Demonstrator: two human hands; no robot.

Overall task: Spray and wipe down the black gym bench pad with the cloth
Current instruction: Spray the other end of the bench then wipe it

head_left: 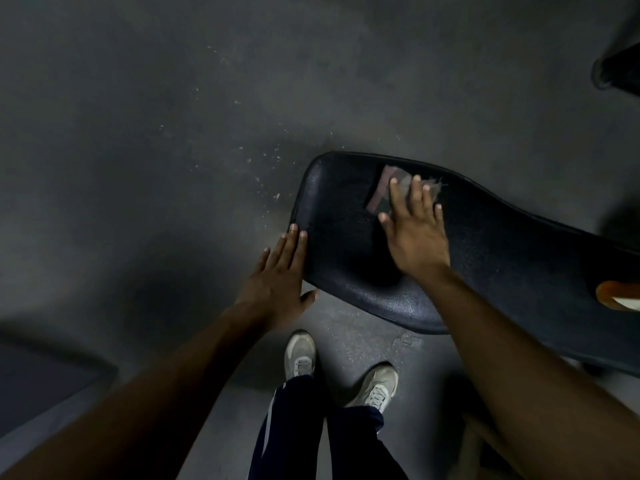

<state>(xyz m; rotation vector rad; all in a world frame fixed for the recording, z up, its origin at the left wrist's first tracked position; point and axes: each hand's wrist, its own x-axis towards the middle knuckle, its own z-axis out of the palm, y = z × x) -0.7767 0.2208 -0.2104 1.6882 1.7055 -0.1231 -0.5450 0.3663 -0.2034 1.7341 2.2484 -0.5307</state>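
The black gym bench pad (346, 244) stretches from the middle of the view to the right edge. A small greyish cloth (386, 188) with a pink stripe lies on the pad's far side. My right hand (414, 230) presses flat on the cloth with fingers spread; the fingers cover most of it. My left hand (278, 275) rests flat against the pad's left end, fingers straight and together, thumb under the edge. No spray bottle is clearly in view.
Grey concrete floor (156, 150) surrounds the bench, with pale specks near the pad's left end. My two feet in light sneakers (299, 355) stand below the pad. An orange and white object (620, 296) sits at the right edge. A dark object (620, 71) fills the top right corner.
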